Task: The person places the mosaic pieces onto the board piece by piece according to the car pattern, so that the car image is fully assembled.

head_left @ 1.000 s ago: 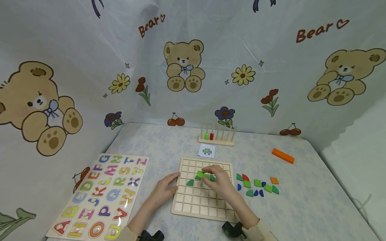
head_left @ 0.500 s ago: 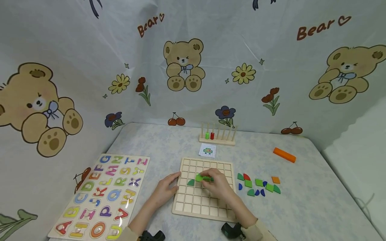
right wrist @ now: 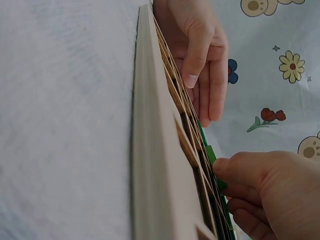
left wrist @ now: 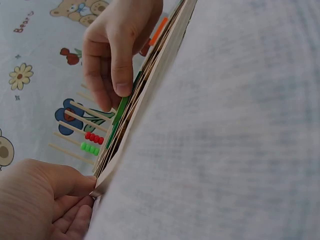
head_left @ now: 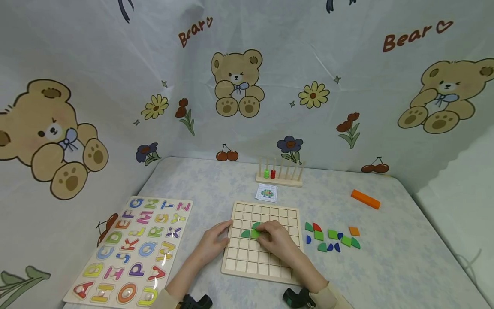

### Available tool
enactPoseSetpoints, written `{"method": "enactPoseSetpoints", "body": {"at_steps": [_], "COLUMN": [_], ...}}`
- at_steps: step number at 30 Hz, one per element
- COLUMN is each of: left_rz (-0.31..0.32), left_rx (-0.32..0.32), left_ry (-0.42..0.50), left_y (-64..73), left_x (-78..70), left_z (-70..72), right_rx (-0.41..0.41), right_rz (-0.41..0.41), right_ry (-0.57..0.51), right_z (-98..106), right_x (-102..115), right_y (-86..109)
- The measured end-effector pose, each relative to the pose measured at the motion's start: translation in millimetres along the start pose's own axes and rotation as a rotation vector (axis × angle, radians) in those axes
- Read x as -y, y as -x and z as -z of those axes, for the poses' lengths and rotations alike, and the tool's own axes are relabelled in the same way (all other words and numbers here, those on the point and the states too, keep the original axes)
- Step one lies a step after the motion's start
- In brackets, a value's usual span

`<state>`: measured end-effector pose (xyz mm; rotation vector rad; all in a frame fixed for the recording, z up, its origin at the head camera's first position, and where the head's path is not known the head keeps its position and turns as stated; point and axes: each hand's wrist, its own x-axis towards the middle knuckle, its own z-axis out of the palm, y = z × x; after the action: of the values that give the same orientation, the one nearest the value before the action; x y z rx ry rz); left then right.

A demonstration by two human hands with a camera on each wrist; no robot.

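At the left edge of the wooden grid board my left hand rests with straight, relaxed fingers, its fingertips touching the frame. My right hand is over the upper middle of the board. Its thumb and fingers pinch a light green square tile, low at the grid; the right wrist view shows the tile at the thumb tip. Dark green quarter-round tiles lie in the grid just beside it, one to the left and one above. My right fingers hide the cells to the right.
Several loose green, blue, red and orange tiles lie right of the board. Behind it are a small pattern card and a peg rack with beads. An alphabet board lies at left, an orange bar at far right.
My right hand has brought the green square tile down toward me by about one row, uncovering the quarter-round tile above it. The left hand has stayed at the board's edge.
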<state>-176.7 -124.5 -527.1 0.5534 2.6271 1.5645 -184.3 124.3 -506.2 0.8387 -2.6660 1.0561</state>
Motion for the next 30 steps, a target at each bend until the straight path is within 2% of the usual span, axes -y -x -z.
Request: {"method": "enactPoseSetpoints", "body": {"at_steps": [4, 14, 24, 30], "left_rz": [-0.003, -0.008, 0.01, 0.013], "left_rx": [0.0, -0.002, -0.003, -0.007], "left_ry": [0.0, -0.029, -0.021, -0.021], "left_y": [-0.7, -3.2, -1.3, 0.2], "left_x": [-0.3, -3.3, -3.0, -3.3], "left_z": [0.0, 1.7, 0.0, 0.3], "right_rx": [0.006, -0.072, -0.059, -0.066], "right_rz": [0.03, 0.141, 0.108, 0.152], "right_ry": [0.019, 0.089, 0.054, 0.075], "right_z": [0.1, -2.1, -1.9, -3.3], "right_x": [-1.7, -5.4, -5.1, -6.0], "right_y": [0.4, -0.7, 1.2, 1.4]}}
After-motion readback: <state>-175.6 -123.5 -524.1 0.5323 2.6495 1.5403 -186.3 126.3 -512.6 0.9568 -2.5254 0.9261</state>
